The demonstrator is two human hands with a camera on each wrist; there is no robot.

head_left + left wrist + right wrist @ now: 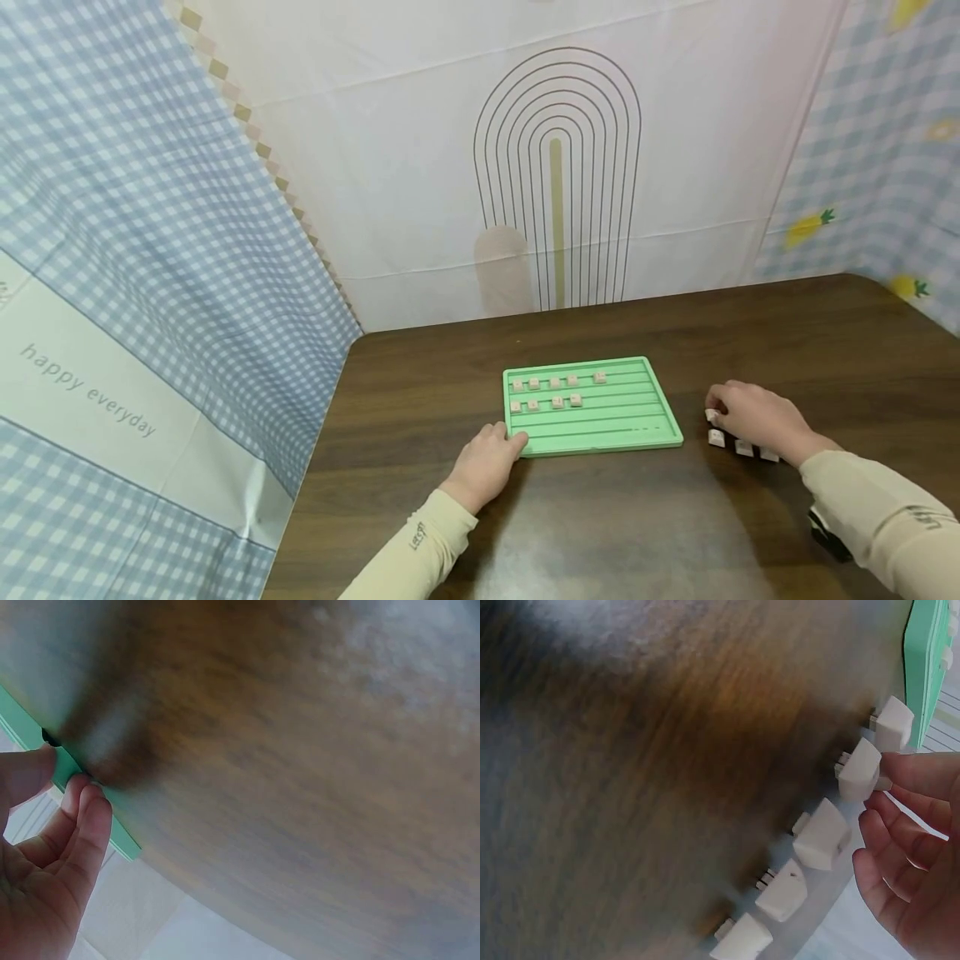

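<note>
A shallow green tray (660, 417) with ridged rows lies on the table, bearing two rows of small white keycaps (555, 383). My left hand (483, 467) grips the tray's near-left corner; in the left wrist view the thumb and fingertips (94, 814) are on its green edge (124, 841). To the right of the tray, my right hand (757, 417) pinches a white keycap (712, 415) between thumb and fingertips. In the right wrist view that keycap is mostly hidden behind a nearer keycap (859, 772). Several loose keycaps (821, 836) stand in a line beside the fingers.
The dark wooden table (420, 375) spreads around the tray. A white cloth (405, 167) with printed arches hangs behind it, and a blue checked curtain (187, 250) hangs at the left. Something black (828, 537) shows beneath the right sleeve.
</note>
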